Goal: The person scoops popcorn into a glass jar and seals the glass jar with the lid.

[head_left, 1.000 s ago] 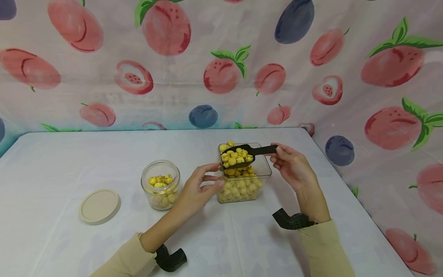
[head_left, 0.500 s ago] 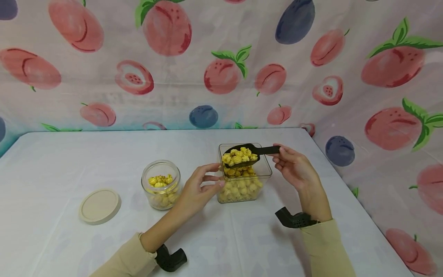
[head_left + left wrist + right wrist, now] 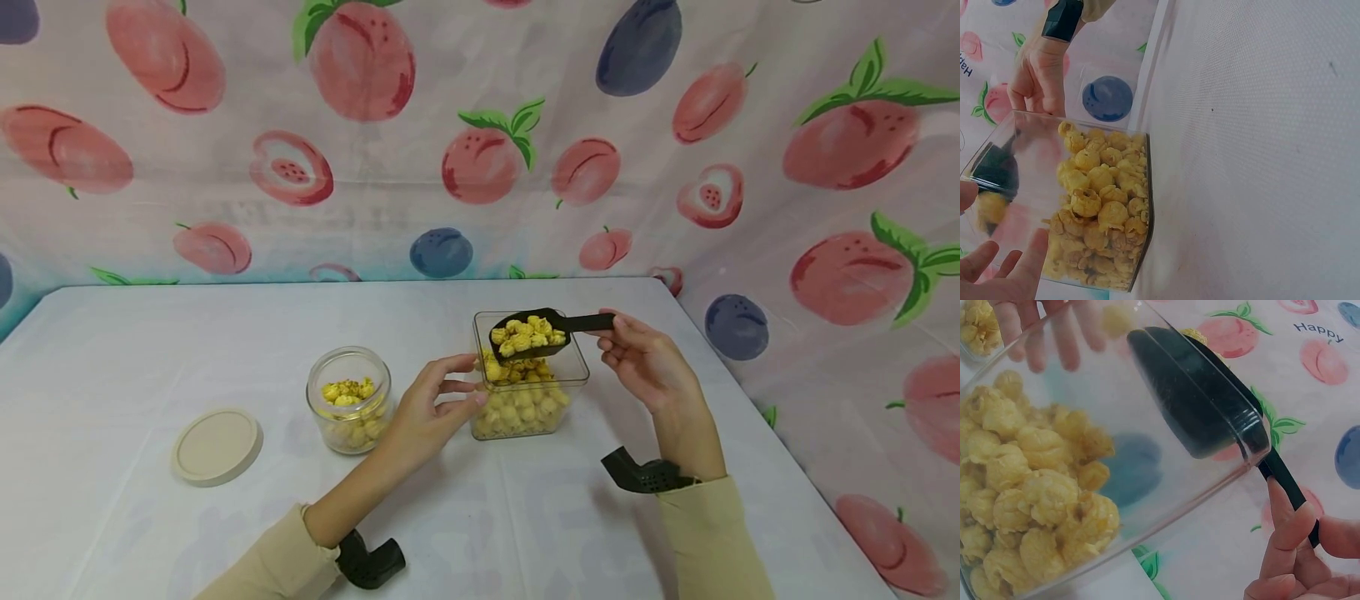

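Note:
My right hand (image 3: 651, 367) pinches the handle of a black scoop (image 3: 588, 322) between thumb and fingers. Yellow popcorn (image 3: 525, 335) fills the scoop's bowl, which is level with the mouth of a clear square container (image 3: 576, 368). More popcorn (image 3: 1100, 200) lies in the lower part of that container. Against its left side rest the spread, fairly straight fingers of my left hand (image 3: 435, 408). Through the clear wall, the right wrist view shows the scoop's dark underside (image 3: 1191, 394) and the left fingertips (image 3: 1069, 356).
Left of the container stands a round glass jar (image 3: 348, 433) without its lid, partly filled with popcorn. A beige round lid (image 3: 216, 447) lies farther left on the white table (image 3: 225, 350). Fruit-print cloth (image 3: 390, 183) hangs behind and to the right.
The right hand has moved the loaded scoop slightly right and up over the container. Popcorn at the scoop's far-left edge no longer shows there. The left hand stays in place.

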Available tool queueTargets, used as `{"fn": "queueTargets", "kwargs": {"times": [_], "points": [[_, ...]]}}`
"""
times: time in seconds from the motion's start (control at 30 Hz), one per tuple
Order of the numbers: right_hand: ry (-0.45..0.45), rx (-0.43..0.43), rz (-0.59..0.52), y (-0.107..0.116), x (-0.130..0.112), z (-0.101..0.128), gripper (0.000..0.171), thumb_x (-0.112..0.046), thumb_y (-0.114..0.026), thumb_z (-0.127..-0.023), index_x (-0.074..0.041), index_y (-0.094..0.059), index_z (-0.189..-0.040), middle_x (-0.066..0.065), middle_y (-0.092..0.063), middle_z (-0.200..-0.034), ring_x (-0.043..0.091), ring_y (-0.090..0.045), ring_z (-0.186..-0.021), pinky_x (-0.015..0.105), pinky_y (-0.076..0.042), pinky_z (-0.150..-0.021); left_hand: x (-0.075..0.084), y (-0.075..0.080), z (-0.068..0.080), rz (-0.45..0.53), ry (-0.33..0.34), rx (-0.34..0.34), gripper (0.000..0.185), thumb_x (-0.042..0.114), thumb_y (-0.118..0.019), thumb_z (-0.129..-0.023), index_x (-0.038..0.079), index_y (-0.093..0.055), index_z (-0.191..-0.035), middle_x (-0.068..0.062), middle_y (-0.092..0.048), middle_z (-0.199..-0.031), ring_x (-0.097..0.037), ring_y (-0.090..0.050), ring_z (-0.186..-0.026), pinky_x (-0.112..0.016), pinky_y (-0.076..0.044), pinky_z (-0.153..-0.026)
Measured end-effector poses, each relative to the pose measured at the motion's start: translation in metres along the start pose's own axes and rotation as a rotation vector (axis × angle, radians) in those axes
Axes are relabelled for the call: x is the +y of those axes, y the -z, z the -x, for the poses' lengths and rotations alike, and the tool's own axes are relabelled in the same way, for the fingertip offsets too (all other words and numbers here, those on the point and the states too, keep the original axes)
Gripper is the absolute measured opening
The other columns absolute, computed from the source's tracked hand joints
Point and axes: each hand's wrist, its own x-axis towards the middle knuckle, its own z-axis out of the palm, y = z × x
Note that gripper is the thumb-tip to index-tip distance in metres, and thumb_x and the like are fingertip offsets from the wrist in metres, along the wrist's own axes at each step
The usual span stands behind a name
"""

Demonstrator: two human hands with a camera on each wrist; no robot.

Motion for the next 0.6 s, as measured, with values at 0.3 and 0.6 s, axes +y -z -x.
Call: {"fn": "queueTargets", "kwargs": {"times": [0.3,0.6], "points": [[0.039,-0.035,0.015,-0.0031,-0.0017,0.0028,0.019,-0.009,-0.046,-0.097,-0.007,-0.064,-0.097,0.005,-0.070,-0.081,0.014,-0.052,-0.071,0.021,-0.036,-0.066,-0.0009,0.0009,0.0002,0.003,-0.005,-0.009,0.050,0.020,-0.063,-0.090,0.013,-0.044,-0.135,-0.008,-0.042,-0.137,-0.023,-0.054,-0.115,-0.033,-0.052,-0.092],[0.055,-0.100,-0.040,-0.0066,-0.0039,0.0077,0.022,-0.008,-0.043,-0.098,-0.005,-0.065,-0.098,0.007,-0.070,-0.083,0.016,-0.053,-0.072,0.022,-0.041,-0.068,-0.0012,0.0006,0.0011,0.013,-0.010,-0.017,0.051,0.019,-0.062,-0.090,0.012,-0.042,-0.136,-0.009,-0.041,-0.138,-0.024,-0.053,-0.115,-0.026,-0.052,-0.090]]}}
